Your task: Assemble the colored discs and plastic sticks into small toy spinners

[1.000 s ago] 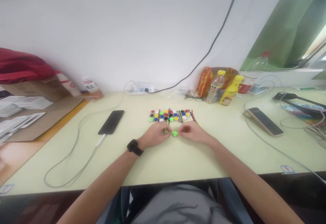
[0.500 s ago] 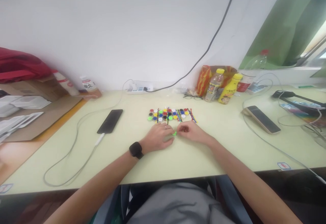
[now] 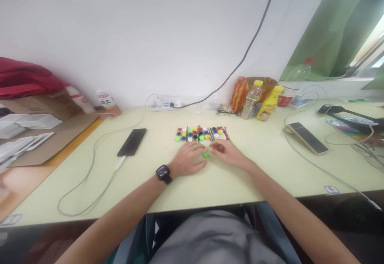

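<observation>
Green cap (image 3: 205, 154), partly hidden beside left hand (image 3: 188, 161)

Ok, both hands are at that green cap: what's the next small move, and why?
Probably pinch the green cap and lift it clear. It lies on the table between the left hand and right hand, fingers touching or nearly touching it, with no clear grip showing, just short of the rows of coloured caps.
</observation>
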The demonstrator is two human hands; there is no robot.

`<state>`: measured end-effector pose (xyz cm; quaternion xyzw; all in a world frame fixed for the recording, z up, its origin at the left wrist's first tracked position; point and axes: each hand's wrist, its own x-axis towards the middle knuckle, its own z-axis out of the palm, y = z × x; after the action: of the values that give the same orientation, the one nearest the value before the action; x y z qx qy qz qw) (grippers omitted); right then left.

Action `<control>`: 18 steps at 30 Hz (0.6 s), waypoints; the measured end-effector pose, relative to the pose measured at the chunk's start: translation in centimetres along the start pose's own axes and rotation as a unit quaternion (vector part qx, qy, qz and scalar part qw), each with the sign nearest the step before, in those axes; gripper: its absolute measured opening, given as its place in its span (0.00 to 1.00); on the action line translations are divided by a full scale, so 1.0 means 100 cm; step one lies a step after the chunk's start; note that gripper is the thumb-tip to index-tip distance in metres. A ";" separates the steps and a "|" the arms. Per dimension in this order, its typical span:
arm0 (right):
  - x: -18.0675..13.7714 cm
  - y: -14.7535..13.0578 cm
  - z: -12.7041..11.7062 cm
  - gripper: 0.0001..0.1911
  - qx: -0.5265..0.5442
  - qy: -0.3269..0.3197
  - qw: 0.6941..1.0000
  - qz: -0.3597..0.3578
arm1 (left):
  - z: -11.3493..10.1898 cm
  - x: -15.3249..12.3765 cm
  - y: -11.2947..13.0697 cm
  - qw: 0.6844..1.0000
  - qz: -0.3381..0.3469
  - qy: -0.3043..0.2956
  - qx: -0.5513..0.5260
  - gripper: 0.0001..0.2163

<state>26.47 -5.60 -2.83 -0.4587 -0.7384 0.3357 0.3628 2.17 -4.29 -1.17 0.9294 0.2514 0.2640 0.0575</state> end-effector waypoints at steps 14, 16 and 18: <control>-0.009 -0.013 -0.034 0.35 0.299 0.093 0.946 0.087 | -0.015 0.002 -0.003 0.991 -0.028 0.129 -0.023 0.15; -0.007 -0.008 -0.036 0.32 0.264 0.141 0.949 0.100 | -0.016 0.003 -0.005 0.991 -0.042 0.126 -0.035 0.14; -0.006 -0.004 -0.037 0.29 0.222 0.181 0.953 0.102 | -0.016 0.005 -0.008 0.986 -0.069 0.140 -0.055 0.13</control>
<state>29.63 -5.72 -0.75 -0.4925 -0.5163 0.4378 0.5469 1.37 -3.36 0.21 0.8590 0.3056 0.4005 0.0910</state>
